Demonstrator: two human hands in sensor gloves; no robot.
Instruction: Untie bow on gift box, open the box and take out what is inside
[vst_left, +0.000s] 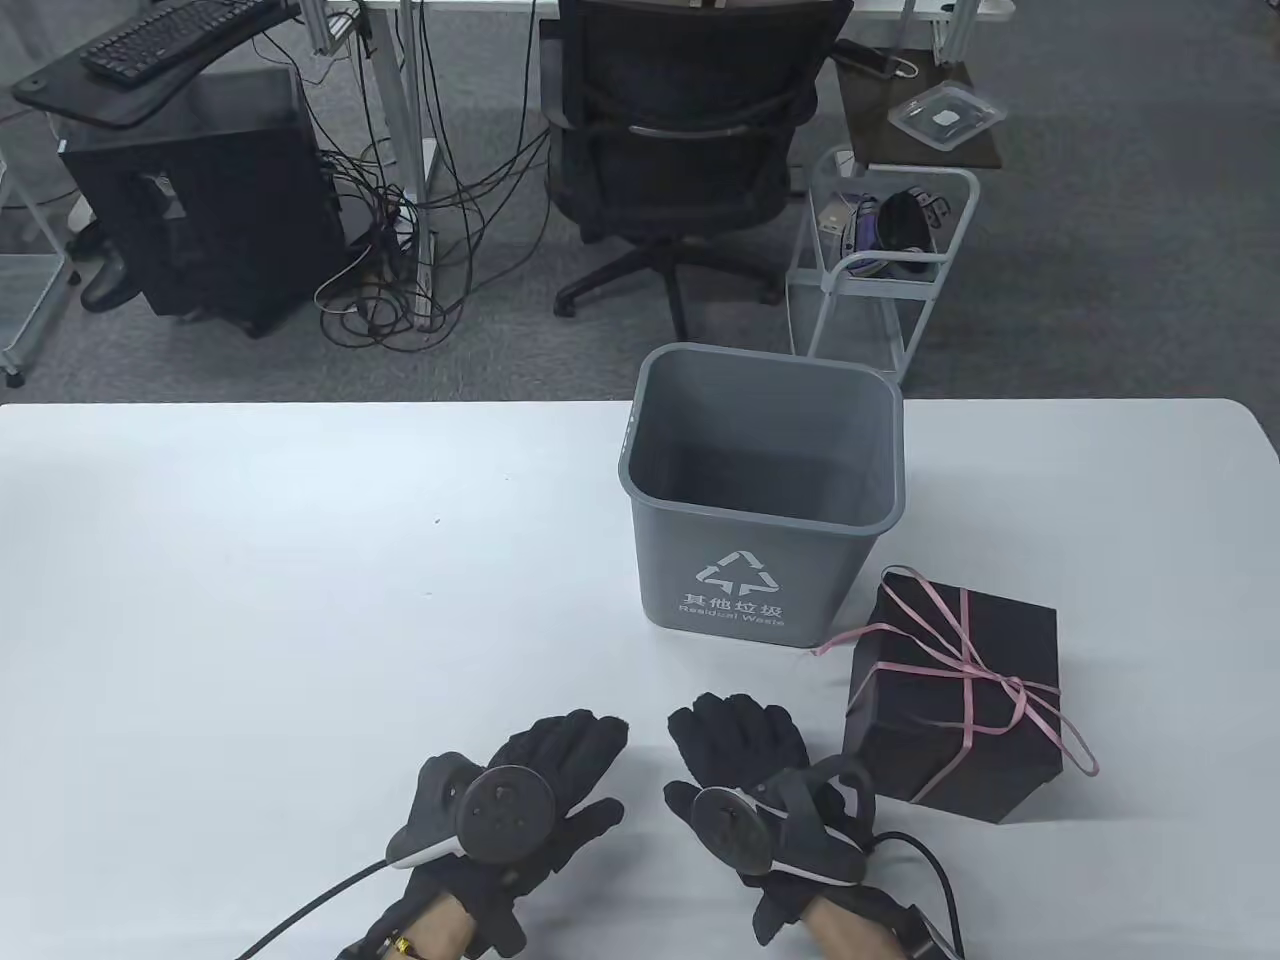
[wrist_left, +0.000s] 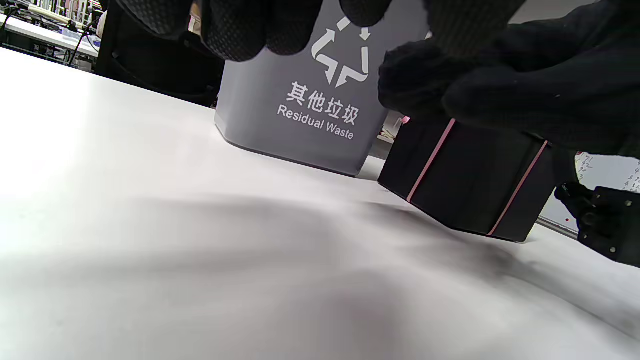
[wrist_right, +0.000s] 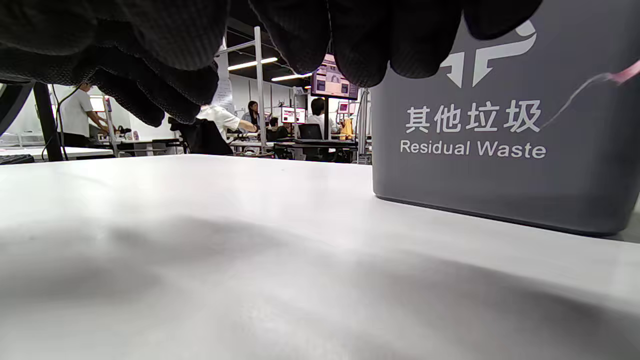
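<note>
Standing on the white table, toward its far edge, is a grey bin, printed with a recycling mark and "Residual Waste"; it serves as landmark for all entries below.

Box: black, lid on, set just beside the bin's near right corner, a narrow strip of table showing between them. Bow: pink ribbon, tied, crossing the lid and running down the sides; one loose tail reaches toward the bin's base, loops hang off the box's near right edge.

Right hand: gloved black, tracker on its back, in front of the bin and just left of the box, fingers extended and relaxed, grasping nothing; the right wrist view shows its fingertips hanging above the table.

Left hand: same glove and tracker, further left of the right hand, in front of the bin's left side, fingers extended, grasping nothing.

Beyond the bin, off the table: office chair, wire cart, computer tower.
</note>
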